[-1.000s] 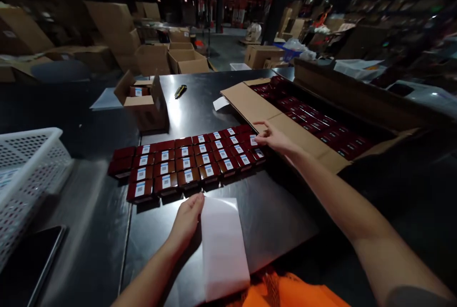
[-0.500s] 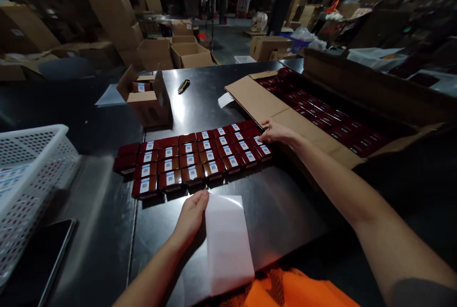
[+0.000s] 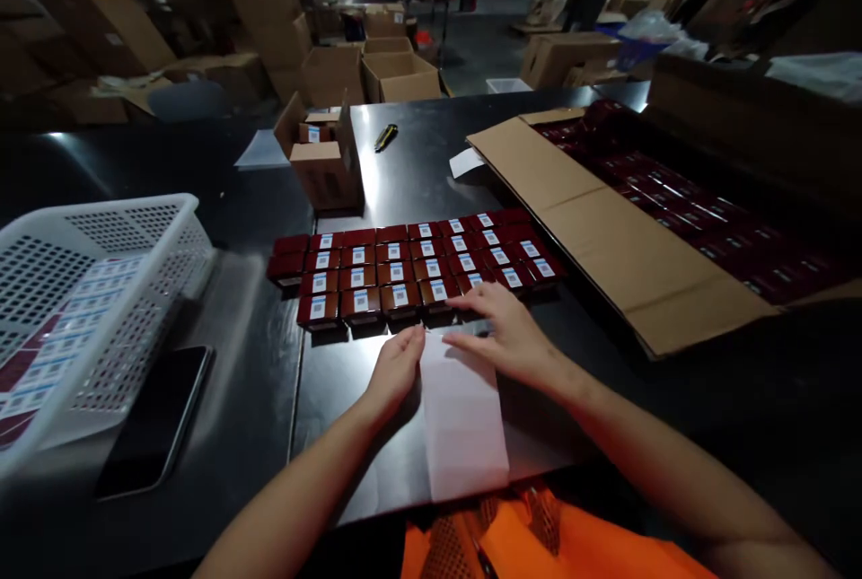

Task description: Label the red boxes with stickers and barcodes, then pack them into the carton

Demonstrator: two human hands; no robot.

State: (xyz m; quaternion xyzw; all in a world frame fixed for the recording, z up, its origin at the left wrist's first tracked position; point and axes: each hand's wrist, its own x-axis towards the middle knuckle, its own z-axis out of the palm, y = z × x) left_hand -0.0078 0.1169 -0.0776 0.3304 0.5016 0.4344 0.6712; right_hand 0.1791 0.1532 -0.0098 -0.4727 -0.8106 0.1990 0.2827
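My left hand [image 3: 396, 365] pinches the upper left corner of a white paper sheet [image 3: 466, 426], which hangs over the table's near edge. At the sheet's upper right, my right hand [image 3: 506, 332] has thumb and forefinger spread apart, with nothing visible between them. Its forefinger reaches toward the front row of small dark red boxes [image 3: 362, 302]; whether it touches one I cannot tell. The boxes stand in several rows, and most carry a white-and-blue label with a square code on top. Part of the front row is hidden behind my right hand.
Right, a large open carton [image 3: 579, 202] holds many more dark red boxes. Left are a white perforated basket [image 3: 192, 229] with label sheets inside and a phone [image 3: 158, 422]. Farther back stand a small open carton [image 3: 327, 175] and a yellow-black utility knife [image 3: 386, 137].
My right hand has drawn back from the rightmost boxes to the top of the sheet, and its fingers have spread. My left hand keeps its pinch. The view has shifted left.
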